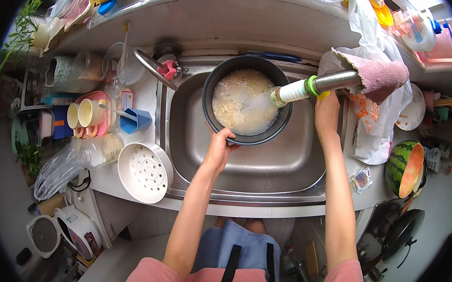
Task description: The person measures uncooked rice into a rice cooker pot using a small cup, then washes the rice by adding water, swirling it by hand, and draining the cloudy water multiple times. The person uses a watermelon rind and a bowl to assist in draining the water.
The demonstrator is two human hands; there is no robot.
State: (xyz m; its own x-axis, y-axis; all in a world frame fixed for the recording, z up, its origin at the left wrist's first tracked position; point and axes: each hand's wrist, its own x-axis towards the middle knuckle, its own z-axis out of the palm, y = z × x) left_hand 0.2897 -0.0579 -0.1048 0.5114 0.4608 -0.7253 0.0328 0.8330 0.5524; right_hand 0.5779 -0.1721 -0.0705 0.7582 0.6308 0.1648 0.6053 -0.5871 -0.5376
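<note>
My left hand (pixel 219 148) grips the near rim of a dark round cooking pot (pixel 205 110), thumb on the edge. Cloudy water and pale grains (pixel 244 98) fill much of the pot, which is over the stainless steel sink (pixel 247 171). Water sprays into it from a faucet nozzle (pixel 291 93) with white wrapping and a green band. Beneath the metal spout (pixel 336 80), on which a pink cloth (pixel 383 76) hangs, my right hand (pixel 327 110) is raised near a small yellow part; its fingers are mostly hidden by the spout.
Left of the sink are a white perforated steamer basket (pixel 145 173), a blue toothbrush holder (pixel 136 121) and cream cups (pixel 90 113). On the right lie a plastic bag (pixel 374 126) and a cut watermelon (pixel 403 168). A second curved faucet (pixel 155 69) stands at the sink's back left.
</note>
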